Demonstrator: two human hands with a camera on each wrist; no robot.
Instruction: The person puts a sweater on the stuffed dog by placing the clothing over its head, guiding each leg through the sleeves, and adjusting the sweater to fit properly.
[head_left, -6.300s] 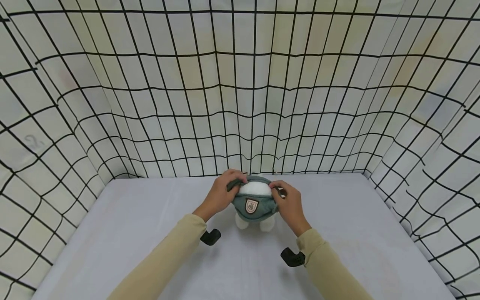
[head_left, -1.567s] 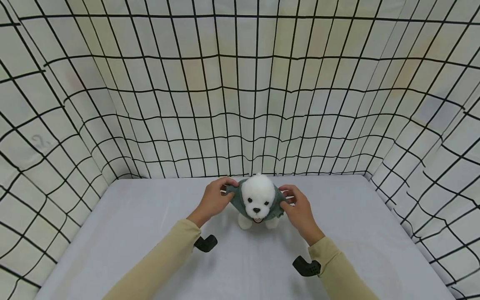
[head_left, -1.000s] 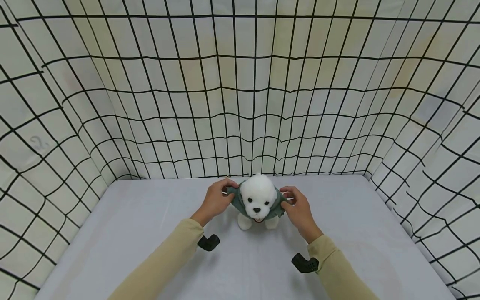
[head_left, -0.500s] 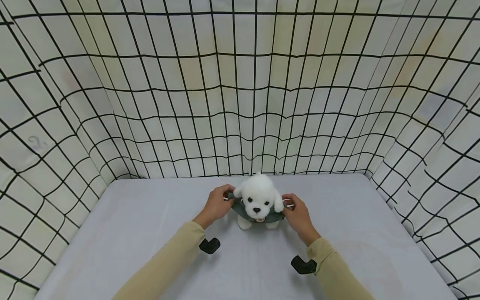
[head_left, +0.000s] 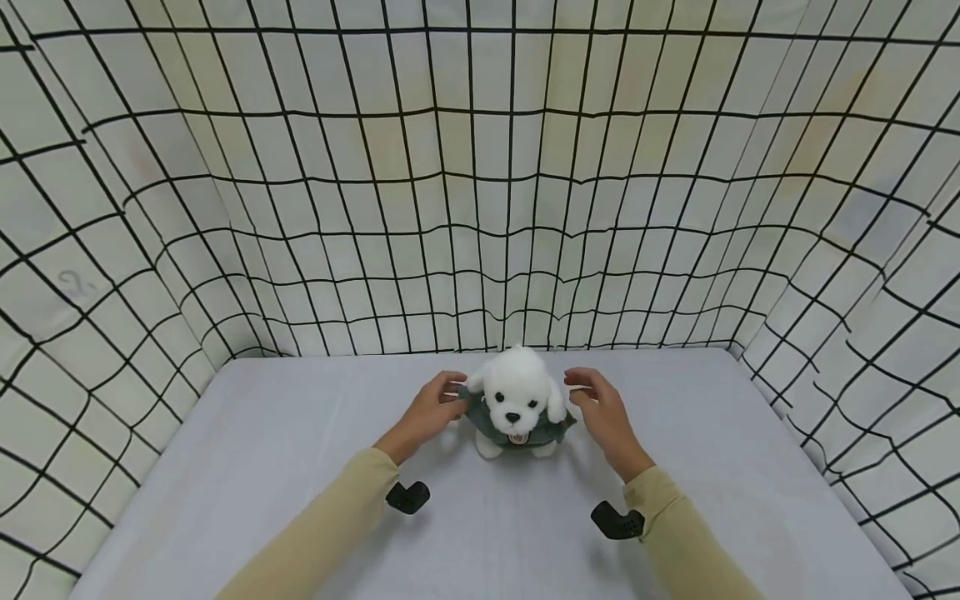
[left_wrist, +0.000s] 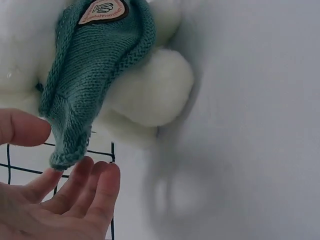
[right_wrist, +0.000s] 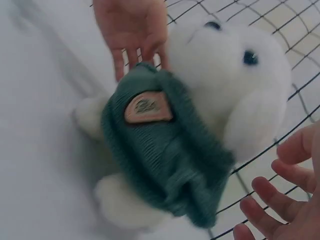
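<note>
A white plush dog (head_left: 517, 379) stands on the table facing me, its head and both ears uncovered. Around its neck and chest sits a teal knitted sweater (right_wrist: 160, 142) with a pinkish shield-shaped patch (right_wrist: 148, 107). My left hand (head_left: 429, 410) is beside the sweater's sleeve end at the dog's side; in the left wrist view its thumb and relaxed fingers lie on either side of that end, without a curled hold. My right hand (head_left: 609, 425) stands apart from the toy, fingers spread and loosely bent, with nothing in them. The dog's back is hidden.
The table (head_left: 480, 542) has a pale cover. A black wire grid (head_left: 510, 208) over white sheeting rises behind it and along both sides. Black wrist devices (head_left: 408, 497) sit at both sleeve cuffs.
The sweater, earlier stretched over the dog's head, has come down around its neck, and the ears have come out. My right hand has let go and moved outward; my left fingers have loosened.
</note>
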